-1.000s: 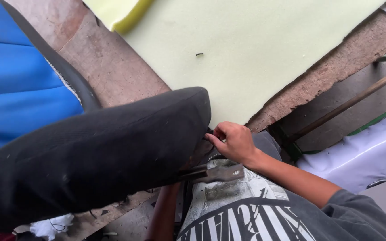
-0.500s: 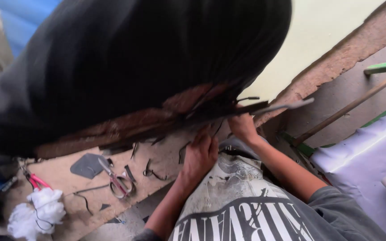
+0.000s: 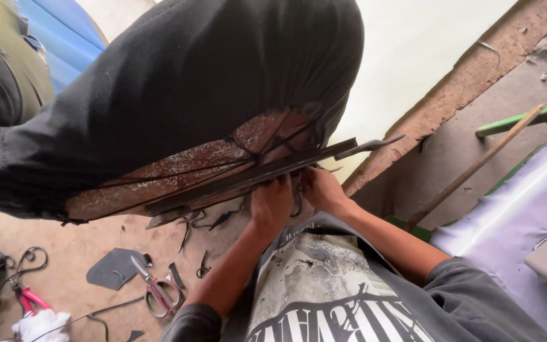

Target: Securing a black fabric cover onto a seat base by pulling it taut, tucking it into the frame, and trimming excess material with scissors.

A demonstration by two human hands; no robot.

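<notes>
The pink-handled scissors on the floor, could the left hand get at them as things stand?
Probably yes: the pink-handled scissors lie uncovered on the brown floor, but the left hand is now gripping the black-covered seat's metal bar.

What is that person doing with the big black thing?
A person is holding up a big seat covered in black fabric, tipped so its rusty underside shows. Both the left hand and the right hand are at a dark metal bar along its bottom edge. Scissors and fabric scraps lie on the floor.

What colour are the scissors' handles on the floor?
The scissors have pinkish-red handles, seen in the head view.
</notes>
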